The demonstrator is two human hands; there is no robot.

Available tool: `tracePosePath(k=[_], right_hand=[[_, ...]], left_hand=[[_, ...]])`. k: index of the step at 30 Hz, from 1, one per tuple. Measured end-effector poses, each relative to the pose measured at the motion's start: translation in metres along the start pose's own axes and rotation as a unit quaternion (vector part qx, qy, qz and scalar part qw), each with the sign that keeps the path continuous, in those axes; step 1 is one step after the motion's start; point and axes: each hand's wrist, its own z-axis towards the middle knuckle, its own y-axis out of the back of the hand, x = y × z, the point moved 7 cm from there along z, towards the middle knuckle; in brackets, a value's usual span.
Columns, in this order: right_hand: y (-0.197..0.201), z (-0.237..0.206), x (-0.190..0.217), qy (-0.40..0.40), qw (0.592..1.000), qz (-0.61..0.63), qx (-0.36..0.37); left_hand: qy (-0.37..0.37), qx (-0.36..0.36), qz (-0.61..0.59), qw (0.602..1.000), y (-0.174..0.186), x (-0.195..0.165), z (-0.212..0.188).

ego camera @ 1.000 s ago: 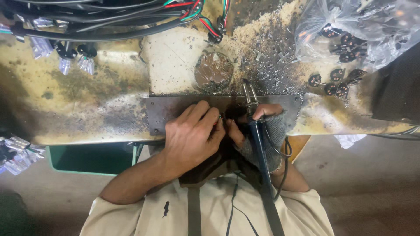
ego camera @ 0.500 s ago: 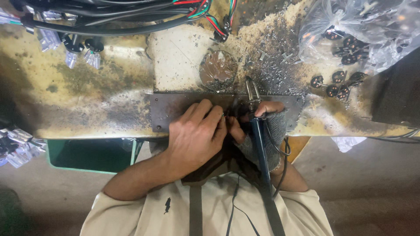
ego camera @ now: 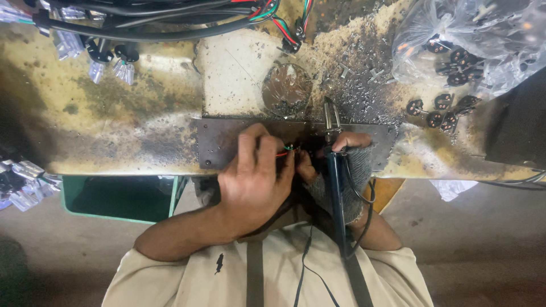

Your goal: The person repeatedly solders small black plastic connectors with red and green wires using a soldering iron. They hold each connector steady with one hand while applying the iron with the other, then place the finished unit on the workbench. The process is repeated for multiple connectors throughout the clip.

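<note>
Several clear-capped connectors point(ego camera: 25, 185) are lying at the far left edge of the desk point(ego camera: 114, 108), out of the way of the work. Next along, a green bin point(ego camera: 119, 199) is sitting under the desk edge. At the middle, a dark metal plate point(ego camera: 216, 145) is lying on the scorched desk, probably serving as a heat-proof pad. The left hand point(ego camera: 256, 182) is curling over it, fingertips pinching thin red and green wires point(ego camera: 287, 150) to keep them steady. Just right of those wires, the right hand point(ego camera: 347, 165), in a grey fingerless glove, is gripping a soldering iron point(ego camera: 333, 170), its tip pointing away from the body just past the wire ends. The wires are thus sitting between both hands. Farthest right, black round parts point(ego camera: 438, 111) are spilling from a clear plastic bag point(ego camera: 472, 40), within reach.
</note>
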Motion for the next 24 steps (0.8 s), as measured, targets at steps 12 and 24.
tracePosePath(k=[12, 24], right_hand=[[0.009, 0.005, -0.001, 0.005, 0.999, -0.032, -0.019], [-0.001, -0.005, -0.005, 0.068, 0.987, -0.147, -0.009]], left_hand=[[-0.131, -0.144, 0.348, 0.917, 0.112, -0.034, 0.071], [0.125, -0.245, 0.601, 0.75, 0.161, 0.169, 0.021]])
